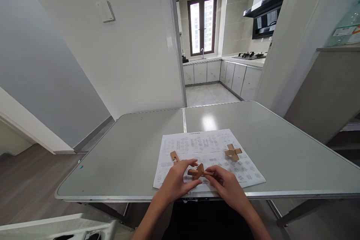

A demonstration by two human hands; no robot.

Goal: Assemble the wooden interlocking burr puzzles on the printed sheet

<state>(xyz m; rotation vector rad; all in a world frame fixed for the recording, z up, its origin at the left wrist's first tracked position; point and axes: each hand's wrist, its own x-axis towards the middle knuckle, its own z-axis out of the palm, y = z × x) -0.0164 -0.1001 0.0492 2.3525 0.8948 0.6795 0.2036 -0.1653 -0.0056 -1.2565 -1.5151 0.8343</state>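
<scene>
Several brown wooden puzzle pieces [200, 171], joined crosswise, are between my two hands just above a printed sheet [171, 142]. My left hand [180, 176] curls round their left side, thumb below and index finger above, its grip partly hidden. On the other side, my right hand [225, 183] pinches the right end of a piece between thumb and fingers. A loose notched wooden piece [174, 156] lies on the paper behind my left hand. At the sheet's right part sits a lighter cross-shaped wooden assembly [233, 152]. Small diagrams cover the paper.
The sheet lies at the near edge of a grey folding table [126, 157] with a metal rim and a centre seam. Beyond it are a white wall [135, 52] and a doorway to a kitchen. Below left stands a white open-topped container [92, 225].
</scene>
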